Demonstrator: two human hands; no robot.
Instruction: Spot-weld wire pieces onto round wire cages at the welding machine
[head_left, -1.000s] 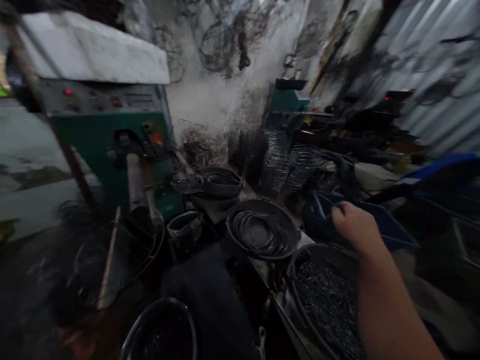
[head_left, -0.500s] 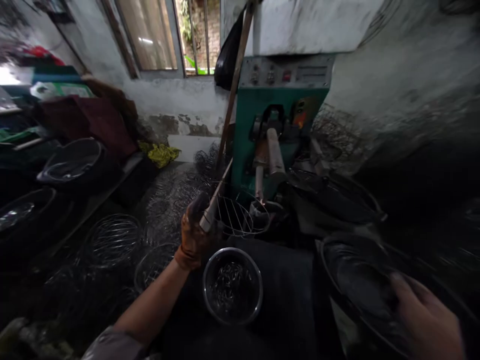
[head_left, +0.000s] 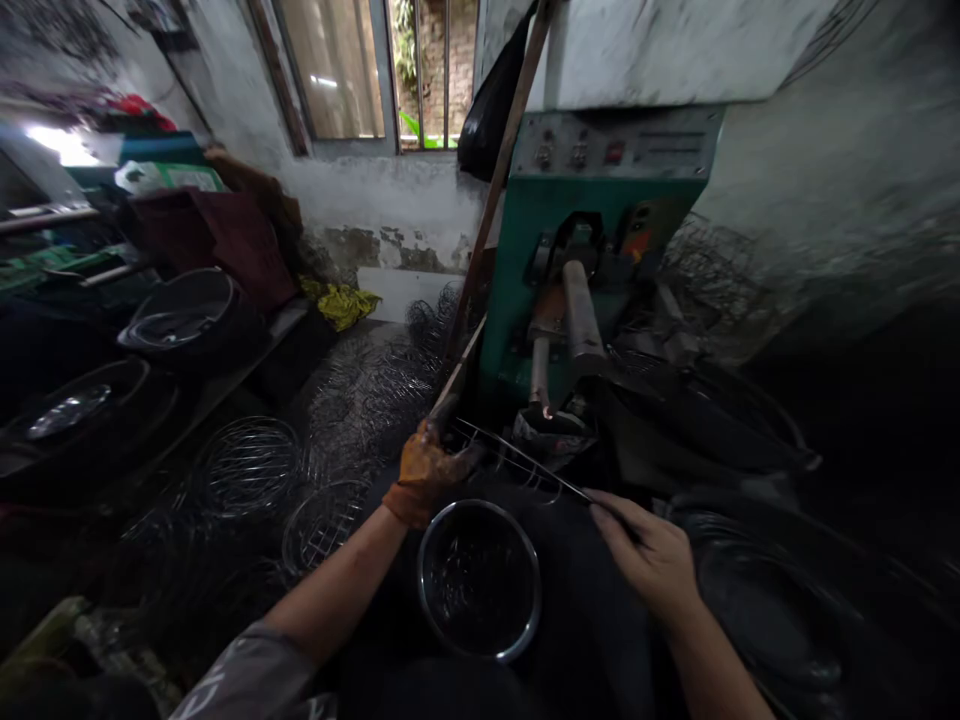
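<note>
Dim and cluttered, the workshop has a barred window (head_left: 390, 70) in a stained wall, and the green machine (head_left: 577, 250) below and to the right of it serves as the landmark. Far to the left of the machine, dark basins (head_left: 184, 315) sit on a low bench, and nearer to it a heap of round wire frames (head_left: 251, 465) covers the floor. A wooden stick (head_left: 491, 200) leans against the machine's left edge, running up past a black bag (head_left: 491, 105) that hangs by the window.

Just below and left of the machine, the left hand (head_left: 427, 470) (in a stained orange glove) is clamped on one end of a wire grid frame (head_left: 517, 465), fingers wrapped around its rim. The frame lies tilted and edge-on to the camera, stretching from that glove toward the lower right, directly in front of the machine's two metal rods (head_left: 581, 315). A small glowing spot shows at the foot of the rods, just above the frame.

Below the frame, between the two forearms, a shiny steel bowl (head_left: 480, 580) rests on dark cloth; its contents are too dark to make out.

Below and slightly right of the machine, the bare right hand (head_left: 649, 555) pinches the frame's other end between thumb and fingertips. Right of that hand lie large dark pans (head_left: 780, 600), blurred in shadow.
</note>
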